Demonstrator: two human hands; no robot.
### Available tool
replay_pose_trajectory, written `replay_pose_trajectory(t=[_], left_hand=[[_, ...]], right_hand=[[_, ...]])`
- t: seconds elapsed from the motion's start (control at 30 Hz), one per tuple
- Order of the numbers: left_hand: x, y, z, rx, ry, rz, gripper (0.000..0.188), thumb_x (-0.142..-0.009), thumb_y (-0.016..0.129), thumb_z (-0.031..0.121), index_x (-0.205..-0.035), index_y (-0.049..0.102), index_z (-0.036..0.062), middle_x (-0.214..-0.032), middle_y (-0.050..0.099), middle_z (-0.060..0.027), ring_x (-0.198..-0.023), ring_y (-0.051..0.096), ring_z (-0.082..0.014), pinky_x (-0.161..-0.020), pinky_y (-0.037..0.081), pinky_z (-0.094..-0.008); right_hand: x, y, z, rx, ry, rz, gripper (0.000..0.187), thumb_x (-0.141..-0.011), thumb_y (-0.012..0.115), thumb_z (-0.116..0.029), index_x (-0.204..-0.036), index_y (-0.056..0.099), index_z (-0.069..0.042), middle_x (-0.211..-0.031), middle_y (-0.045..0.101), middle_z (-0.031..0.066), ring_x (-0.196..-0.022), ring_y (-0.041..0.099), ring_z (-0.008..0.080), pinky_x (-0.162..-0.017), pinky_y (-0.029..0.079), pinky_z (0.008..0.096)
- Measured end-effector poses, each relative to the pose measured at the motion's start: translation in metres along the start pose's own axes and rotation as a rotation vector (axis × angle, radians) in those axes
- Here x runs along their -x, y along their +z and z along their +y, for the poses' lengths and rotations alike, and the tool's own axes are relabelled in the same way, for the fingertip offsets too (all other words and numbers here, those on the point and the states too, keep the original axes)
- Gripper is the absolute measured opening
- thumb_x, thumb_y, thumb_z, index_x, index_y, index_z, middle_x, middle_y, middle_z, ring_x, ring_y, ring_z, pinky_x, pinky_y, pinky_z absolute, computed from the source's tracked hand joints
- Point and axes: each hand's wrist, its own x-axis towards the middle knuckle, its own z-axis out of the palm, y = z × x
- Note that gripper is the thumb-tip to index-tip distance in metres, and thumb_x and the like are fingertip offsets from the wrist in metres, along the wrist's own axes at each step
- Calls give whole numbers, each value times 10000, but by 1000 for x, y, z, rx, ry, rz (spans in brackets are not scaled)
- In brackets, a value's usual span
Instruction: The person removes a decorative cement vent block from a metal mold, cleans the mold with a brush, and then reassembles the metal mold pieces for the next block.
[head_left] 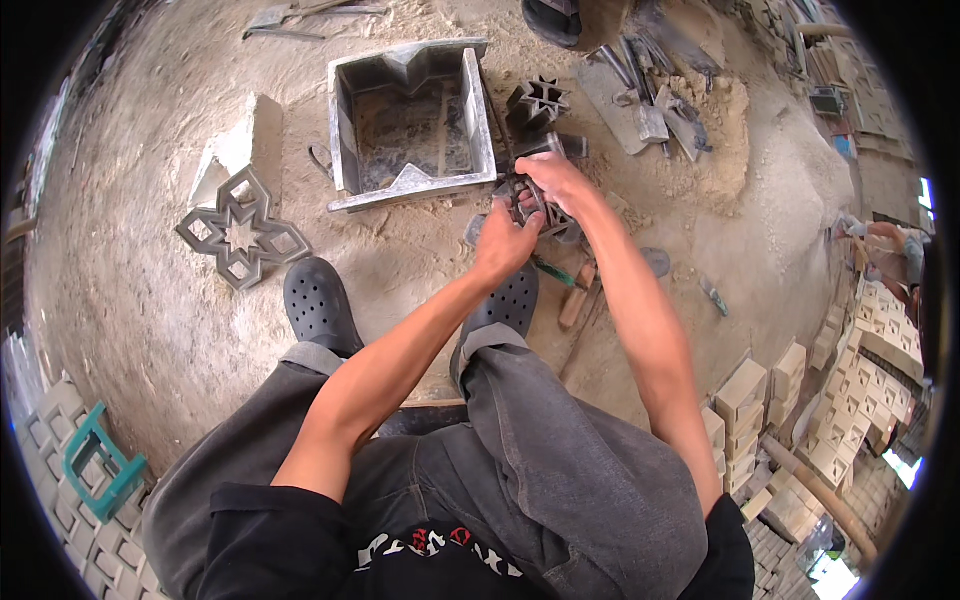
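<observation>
My left hand [507, 240] and my right hand [556, 183] are close together beside the right wall of a square metal mould frame [340, 125]. Both have their fingers curled round a dark, angular metal mould piece [562, 226], partly hidden by the fingers. Just beyond them stands a star-shaped metal mould core [541, 98]. The frame lies on the ground with pointed wedges on its near and far walls. To its left, a grey star-patterned openwork block [240, 228] rests against a pale broken slab [235, 145].
Dark metal bars and a flat plate [620, 105] lie in sand at the upper right. A wooden-handled tool [577, 297] is near my right shoe [505, 300]. Pale cast blocks [742, 390] stand stacked at right, where another person [895, 255] shows. A green stool [103, 462] is at lower left.
</observation>
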Motion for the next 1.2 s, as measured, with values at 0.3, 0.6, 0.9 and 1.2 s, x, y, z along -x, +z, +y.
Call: replay_pose_trajectory(t=[0.3, 0.6, 0.9, 1.2], left_hand=[[9, -51, 27, -747, 87, -281, 495, -834, 704, 363, -1179, 601, 24, -935, 698, -161, -852, 672, -321, -785, 519, -407], [-45, -103, 15, -1074, 777, 190, 724, -776, 766, 283, -1382, 451, 44, -1111, 638, -131, -1122, 570, -278, -919, 442, -421], [-50, -113, 22, -1157, 477, -145, 720, -825, 706, 375, -1433, 439, 96, -892, 684, -184, -817, 672, -363, -659, 505, -474], [-50, -119, 18, -1139, 505, -153, 705, -840, 695, 364, -1423, 442, 58, -840, 673, -196, -793, 661, -380, -671, 501, -486]], right_hand=[[-4, 15, 19, 377, -147, 109, 325, -840, 536, -235, -803, 667, 61, -660, 672, 149, -552, 670, 248, -579, 539, 375], [18, 28, 2, 604, -139, 84, 310, -919, 590, -263, -883, 693, 27, -702, 706, 133, -683, 703, 253, -708, 528, 380], [26, 27, 15, 544, -249, 21, 208, -882, 633, -136, -976, 671, 46, -734, 711, 152, -728, 714, 259, -695, 526, 381], [33, 66, 35, 573, -345, 172, 316, -818, 679, -168, -1019, 594, 60, -909, 661, 301, -930, 645, 446, -825, 505, 489]])
